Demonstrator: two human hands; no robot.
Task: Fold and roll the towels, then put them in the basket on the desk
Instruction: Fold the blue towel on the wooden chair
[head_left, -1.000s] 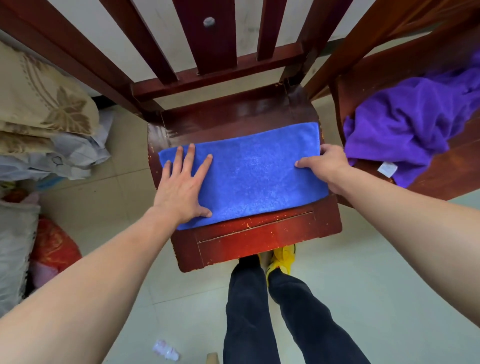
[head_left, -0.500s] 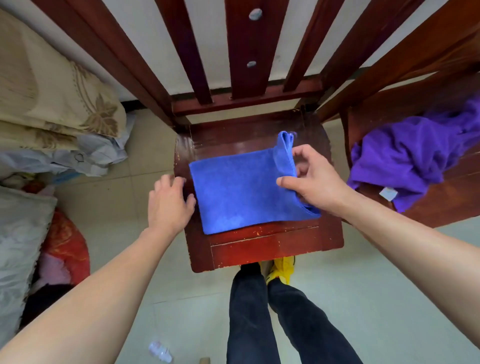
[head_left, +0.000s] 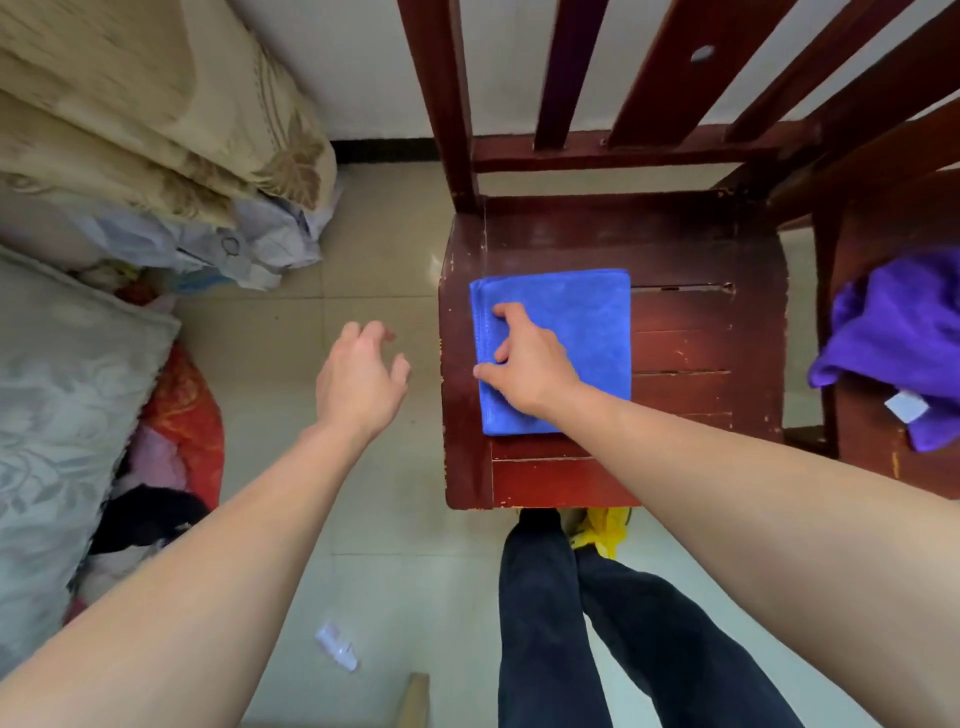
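A blue towel (head_left: 582, 322), folded into a rough square, lies on the left half of a dark red wooden chair seat (head_left: 691, 338). My right hand (head_left: 524, 364) rests on the towel's left edge, fingers curled and pinching the stacked layers there. My left hand (head_left: 358, 379) hovers over the floor just left of the chair, fingers loosely apart, holding nothing. A crumpled purple towel (head_left: 898, 338) with a white tag lies on a second chair at the right. No basket is in view.
The chair's slatted back (head_left: 571, 78) rises behind the seat. Folded beige bedding (head_left: 156, 104) and a grey patterned cushion (head_left: 62, 395) pile up at the left, with red cloth (head_left: 192, 421) beside them. My dark trouser legs (head_left: 571, 623) stand below the chair; a small wrapper (head_left: 337, 647) lies on the tiles.
My right hand carried the towel's right end over to the left, folding the long strip in half. My left hand lifted off the towel and drew away to the left.
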